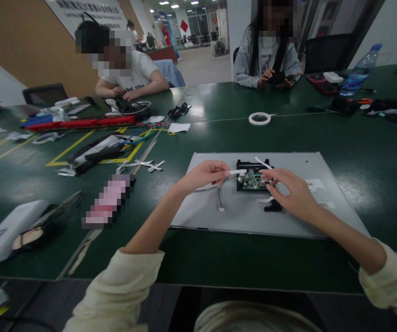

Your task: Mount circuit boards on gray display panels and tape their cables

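Observation:
A green circuit board [250, 181] in a black frame [239, 164] lies on a flat grey panel [201, 216]. My left hand [207, 176] pinches a short white tape strip [237, 172], whose free end reaches over the board's upper left. At the board's right side is my right hand [290, 190], its fingers curved and thumb apart from the index finger; contact with the board is unclear. Another white strip [262, 163] slants just above the right fingertips. A loose cable [220, 200] with a white connector hangs left of the board. A black piece [273, 206] lies below my right hand.
A tape roll [260, 119] lies beyond the panel. To the left are a phone [108, 200], crossed white strips [150, 164], a white device [9, 233] and cables. Two people sit across the green table [215, 258]. A water bottle [361, 71] stands far right.

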`<state>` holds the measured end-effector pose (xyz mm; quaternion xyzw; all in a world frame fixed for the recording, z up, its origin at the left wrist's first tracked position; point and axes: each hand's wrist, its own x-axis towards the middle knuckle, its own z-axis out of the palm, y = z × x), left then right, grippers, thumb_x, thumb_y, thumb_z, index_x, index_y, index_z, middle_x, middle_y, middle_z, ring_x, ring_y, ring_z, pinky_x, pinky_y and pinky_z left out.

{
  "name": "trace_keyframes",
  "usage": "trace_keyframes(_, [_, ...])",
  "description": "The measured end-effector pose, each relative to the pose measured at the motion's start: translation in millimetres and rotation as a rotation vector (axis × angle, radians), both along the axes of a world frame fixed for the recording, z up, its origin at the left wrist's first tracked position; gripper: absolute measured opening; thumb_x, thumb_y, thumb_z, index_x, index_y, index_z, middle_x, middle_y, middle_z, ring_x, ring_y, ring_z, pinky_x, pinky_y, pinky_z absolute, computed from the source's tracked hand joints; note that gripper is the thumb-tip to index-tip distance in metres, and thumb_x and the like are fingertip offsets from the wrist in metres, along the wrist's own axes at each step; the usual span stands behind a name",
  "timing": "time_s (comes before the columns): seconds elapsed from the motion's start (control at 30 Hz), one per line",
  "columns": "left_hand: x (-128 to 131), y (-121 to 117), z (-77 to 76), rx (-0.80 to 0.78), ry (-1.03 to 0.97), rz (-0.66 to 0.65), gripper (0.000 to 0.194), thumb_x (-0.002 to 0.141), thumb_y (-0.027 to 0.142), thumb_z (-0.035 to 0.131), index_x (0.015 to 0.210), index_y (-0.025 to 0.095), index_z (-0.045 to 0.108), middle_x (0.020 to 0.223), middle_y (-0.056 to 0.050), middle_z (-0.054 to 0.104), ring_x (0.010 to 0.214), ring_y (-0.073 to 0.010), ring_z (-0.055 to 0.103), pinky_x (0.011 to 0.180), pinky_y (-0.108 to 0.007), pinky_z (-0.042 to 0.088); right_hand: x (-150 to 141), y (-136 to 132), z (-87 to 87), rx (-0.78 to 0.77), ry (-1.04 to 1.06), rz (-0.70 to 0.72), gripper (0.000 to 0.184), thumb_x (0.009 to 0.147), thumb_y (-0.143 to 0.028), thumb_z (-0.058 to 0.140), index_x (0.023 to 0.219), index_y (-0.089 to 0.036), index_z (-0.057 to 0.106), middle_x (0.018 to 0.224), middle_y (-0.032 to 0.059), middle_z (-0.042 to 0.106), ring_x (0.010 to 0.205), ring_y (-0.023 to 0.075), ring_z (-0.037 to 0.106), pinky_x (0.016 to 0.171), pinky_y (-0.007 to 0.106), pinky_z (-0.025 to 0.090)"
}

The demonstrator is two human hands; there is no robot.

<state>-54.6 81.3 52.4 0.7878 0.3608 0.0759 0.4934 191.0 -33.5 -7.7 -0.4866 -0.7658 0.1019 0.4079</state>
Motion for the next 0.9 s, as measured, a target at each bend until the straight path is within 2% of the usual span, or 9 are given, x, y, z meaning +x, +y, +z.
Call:
trace_keyframes(0.13, [-10,-1,-4.8,-0.022,-0.012,-0.049,0.025,0.084,0.033,0.055,0.090,0.011,0.063,0.057,0.005,0.046,0.052,-0.0051,0.041,0.052,-0.016,0.033,-7,6,5.3,0.050,-0.159,0.074,0.048,0.089,-0.023,0.048,0.136,-0.023,0.042,0.128,0.0087,0.051,0.117,0.0216,0.049,0.099,0.043,0.044])
trace_keyframes(0.27, [-16,-3,-13.5,-0.148,-0.051,-0.193,0.024,0.081,0.033,0.059,0.087,0.011,0.065,0.055,0.006,0.044,0.049,-0.0045,0.039,0.048,-0.016,0.030,-22,12,8.1,0.188,-0.418,0.199,0.050,0.087,-0.020,0.052,0.136,-0.023,0.042,0.134,0.0095,0.047,0.118,0.0231,0.049,0.093,0.042,0.048])
trace_keyframes(0.37, [-19,-1,-23.4,-0.219,-0.105,-0.250,0.022,0.082,0.034,0.059,0.084,0.012,0.065,0.052,0.006,0.042,0.046,-0.0047,0.037,0.045,-0.017,0.028,-34,16,8.7,0.392,-0.569,0.262,0.042,0.089,-0.009,0.047,0.129,-0.021,0.051,0.123,0.0093,0.056,0.103,0.0187,0.057,0.081,0.035,0.052])
trace_keyframes(0.47, [-21,1,-27.0,-0.247,-0.115,-0.250,0.021,0.082,0.035,0.061,0.085,0.014,0.064,0.051,0.005,0.044,0.046,-0.0052,0.039,0.044,-0.017,0.029,-42,19,9.7,0.565,-0.554,0.341,0.023,0.088,-0.006,0.049,0.106,-0.013,0.063,0.103,0.0080,0.064,0.090,0.0158,0.060,0.072,0.028,0.052])
trace_keyframes(0.6, [-21,1,-24.5,-0.257,-0.107,-0.134,0.027,0.082,0.036,0.061,0.099,0.016,0.061,0.055,0.004,0.052,0.045,-0.0055,0.044,0.044,-0.017,0.032,-45,24,7.4,0.615,-0.463,0.346,0.015,0.086,-0.007,0.053,0.094,-0.010,0.065,0.094,0.0070,0.066,0.088,0.0155,0.060,0.072,0.027,0.052])
trace_keyframes(0.7, [-20,7,-29.3,-0.159,-0.185,0.099,0.032,0.085,0.038,0.055,0.109,0.017,0.054,0.066,0.001,0.060,0.047,-0.0056,0.048,0.045,-0.017,0.033,-43,30,3.5,0.553,-0.406,0.247,0.015,0.086,-0.009,0.055,0.096,-0.012,0.066,0.095,0.0056,0.066,0.088,0.0143,0.060,0.075,0.027,0.051])
trace_keyframes(0.77, [-19,11,-36.7,0.006,-0.219,0.243,0.033,0.085,0.039,0.054,0.110,0.017,0.051,0.076,-0.001,0.063,0.054,-0.0070,0.052,0.048,-0.018,0.035,-42,34,2.8,0.512,-0.339,0.155,0.013,0.085,-0.012,0.057,0.095,-0.014,0.066,0.094,0.0044,0.066,0.087,0.0134,0.059,0.076,0.026,0.049])
trace_keyframes(0.83, [-20,14,-44.3,0.221,-0.180,0.244,0.037,0.080,0.037,0.060,0.110,0.018,0.050,0.087,-0.003,0.063,0.066,-0.0102,0.057,0.056,-0.021,0.042,-41,39,4.2,0.486,-0.279,0.054,0.011,0.085,-0.014,0.058,0.092,-0.015,0.067,0.092,0.0036,0.066,0.085,0.0136,0.059,0.077,0.027,0.048])
trace_keyframes(0.9, [-21,13,-49.0,0.390,-0.100,0.126,0.043,0.074,0.033,0.066,0.110,0.018,0.050,0.097,-0.005,0.061,0.080,-0.0143,0.058,0.068,-0.026,0.046,-41,44,6.1,0.468,-0.258,-0.029,0.011,0.085,-0.016,0.058,0.090,-0.015,0.067,0.090,0.0035,0.066,0.085,0.0143,0.058,0.077,0.028,0.047])
